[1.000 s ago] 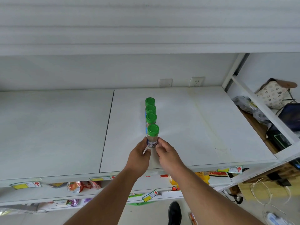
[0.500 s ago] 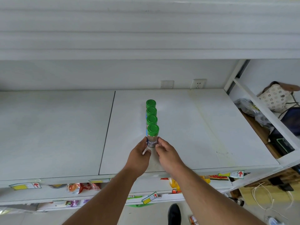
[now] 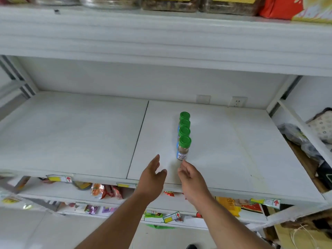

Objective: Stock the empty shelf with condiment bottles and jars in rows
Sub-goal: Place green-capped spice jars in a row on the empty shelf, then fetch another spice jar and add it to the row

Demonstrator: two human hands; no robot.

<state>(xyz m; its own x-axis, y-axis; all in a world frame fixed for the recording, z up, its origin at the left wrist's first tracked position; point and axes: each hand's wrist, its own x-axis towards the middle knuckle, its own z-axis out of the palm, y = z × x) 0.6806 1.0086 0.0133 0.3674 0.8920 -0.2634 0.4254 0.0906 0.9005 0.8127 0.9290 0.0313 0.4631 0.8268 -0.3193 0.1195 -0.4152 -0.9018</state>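
Logging the present stock: we count four green-capped spice jars on the white shelf, standing in one file that runs front to back on the right-hand panel, a little right of the seam between the two panels. Front jar: upright, cap up, long axis vertical, pale powder inside, label facing us. The three behind it sit so close that their caps overlap in this view (touching or merely adjacent, we cannot tell). Our left hand hovers over the shelf's front edge, fingers straight and spread, holding nothing and well clear of the glass. Our right hand is loosely curled and also empty, its fingertips just below the base of the front jar; whether they touch it is not resolvable. Risks, as we judge them: the jars are tall and narrow, so a knuckle catching the front one could tip it backward into the file and topple all four. A second row set down too near could nudge the line askew. Other items noted: two wall outlets on the back panel, packaged snacks on the lower shelf, clear tubs on the shelf above. Most of the shelf remains to be stocked.
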